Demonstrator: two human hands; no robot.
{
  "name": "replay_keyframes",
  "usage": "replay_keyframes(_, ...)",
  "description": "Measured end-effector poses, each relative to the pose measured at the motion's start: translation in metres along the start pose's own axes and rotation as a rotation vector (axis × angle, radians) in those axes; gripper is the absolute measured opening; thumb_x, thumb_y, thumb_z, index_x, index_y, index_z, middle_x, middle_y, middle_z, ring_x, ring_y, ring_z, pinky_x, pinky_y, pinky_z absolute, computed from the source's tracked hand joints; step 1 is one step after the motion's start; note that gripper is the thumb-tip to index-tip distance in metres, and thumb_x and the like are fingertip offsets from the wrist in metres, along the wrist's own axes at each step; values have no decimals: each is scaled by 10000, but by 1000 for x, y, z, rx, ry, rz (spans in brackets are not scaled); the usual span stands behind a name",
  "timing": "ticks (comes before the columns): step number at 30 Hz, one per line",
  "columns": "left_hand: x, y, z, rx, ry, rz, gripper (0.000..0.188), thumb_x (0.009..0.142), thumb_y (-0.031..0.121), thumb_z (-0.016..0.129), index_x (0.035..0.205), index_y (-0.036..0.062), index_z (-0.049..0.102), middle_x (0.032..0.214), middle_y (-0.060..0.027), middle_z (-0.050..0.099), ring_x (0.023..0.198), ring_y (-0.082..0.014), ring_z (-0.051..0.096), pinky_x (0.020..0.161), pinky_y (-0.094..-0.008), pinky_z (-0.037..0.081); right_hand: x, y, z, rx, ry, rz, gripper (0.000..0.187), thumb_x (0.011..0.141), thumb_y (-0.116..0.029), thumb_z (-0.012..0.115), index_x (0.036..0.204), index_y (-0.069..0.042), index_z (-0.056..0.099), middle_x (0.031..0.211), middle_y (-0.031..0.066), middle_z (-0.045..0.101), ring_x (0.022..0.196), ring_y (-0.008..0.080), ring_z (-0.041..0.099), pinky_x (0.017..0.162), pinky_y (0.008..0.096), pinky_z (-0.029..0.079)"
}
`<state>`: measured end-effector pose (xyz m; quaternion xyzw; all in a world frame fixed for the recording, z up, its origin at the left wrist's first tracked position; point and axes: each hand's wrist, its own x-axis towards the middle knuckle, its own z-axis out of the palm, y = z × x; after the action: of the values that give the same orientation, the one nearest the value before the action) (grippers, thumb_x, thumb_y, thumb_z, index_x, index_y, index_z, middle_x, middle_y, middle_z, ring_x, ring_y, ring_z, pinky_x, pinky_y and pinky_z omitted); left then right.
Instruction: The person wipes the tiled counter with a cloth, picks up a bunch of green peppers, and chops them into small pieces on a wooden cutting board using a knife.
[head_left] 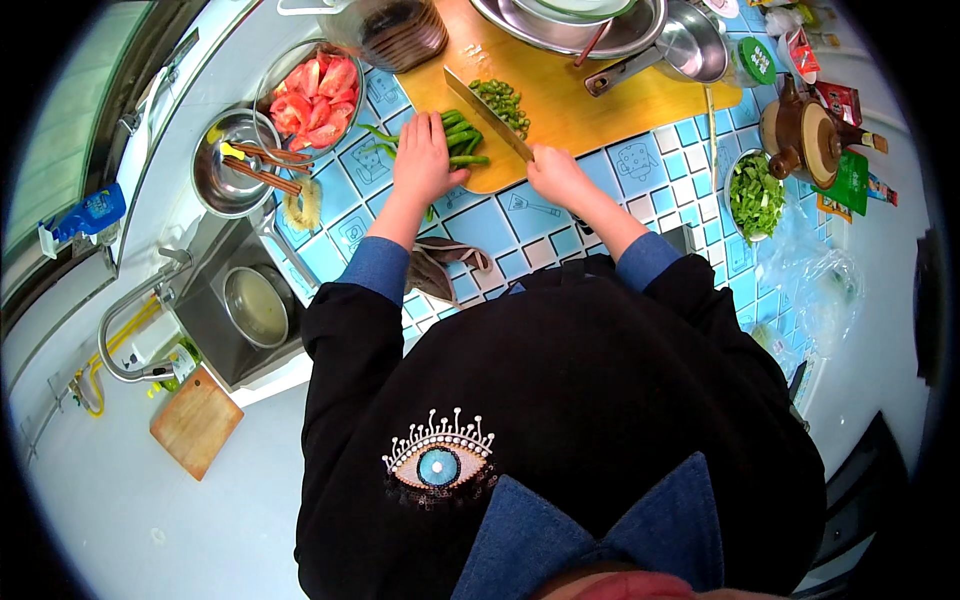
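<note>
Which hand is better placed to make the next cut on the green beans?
Right. The right hand already grips the knife, blade at the beans on the cutting board. The left hand lies flat, pinning them.

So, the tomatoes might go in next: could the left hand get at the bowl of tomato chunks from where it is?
Probably yes: the left hand presses the green beans, and the tomato bowl sits close to its left, nothing between.
</note>
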<state>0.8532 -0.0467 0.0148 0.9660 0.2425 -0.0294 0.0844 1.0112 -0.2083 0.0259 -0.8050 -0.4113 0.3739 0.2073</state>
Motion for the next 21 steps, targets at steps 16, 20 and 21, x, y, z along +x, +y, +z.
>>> replay_keyframes(16, -7, 29, 25, -50, 250, -187, 805, 707, 446, 713, 1232, -84, 412, 1147, -225, 463, 1036, -359, 471, 940, -413, 381, -4, -4, 10, -34, 21, -18, 166, 820, -111, 498, 846, 41, 559, 801, 298, 610, 802, 460, 597, 756, 516, 477)
replay_keyframes(20, -3, 33, 37, -16, 228, -231, 746, 727, 423, 700, 1205, -88, 441, 1090, -204, 481, 1012, -344, 470, 943, -413, 374, -5, -7, 9, -43, 24, -50, 167, 820, -112, 499, 847, 43, 556, 798, 299, 611, 803, 458, 599, 752, 516, 478)
replay_keyframes(21, -3, 35, 38, 8, 241, -223, 737, 728, 420, 699, 1198, -89, 447, 1077, -199, 484, 1007, -339, 470, 944, -413, 372, -5, -7, 9, -64, 18, -48, 168, 819, -112, 500, 848, 43, 557, 796, 297, 613, 801, 455, 601, 748, 515, 480)
